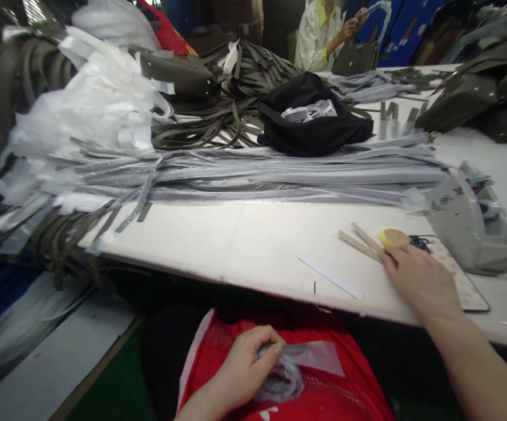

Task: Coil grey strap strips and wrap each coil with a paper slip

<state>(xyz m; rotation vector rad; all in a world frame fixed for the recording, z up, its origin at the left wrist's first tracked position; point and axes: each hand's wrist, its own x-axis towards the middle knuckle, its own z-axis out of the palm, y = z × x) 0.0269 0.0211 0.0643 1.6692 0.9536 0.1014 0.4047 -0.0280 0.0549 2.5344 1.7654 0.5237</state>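
Over the red cloth on my lap, my left hand (251, 362) is closed around a coiled strap (283, 380) wrapped in clear plastic film. A loose flap of film (323, 356) sticks out to the right of the coil. At the table's right side, my right hand (422, 280) has its fingers together on the near ends of two tan strips (361, 244), which fan out to the left. Just beyond those fingers lies a round yellow-edged pad (393, 237). Partly under my right hand and wrist is a phone in a patterned case (470, 286).
A narrow white strip (330, 276) lies near the table edge. Long film-wrapped straps (253, 175) stretch across the table, with a black cloth bag (314, 128) behind. A grey bin (459, 216) stands right. Across the table, a person (323, 35) holds an olive handbag (356, 58).
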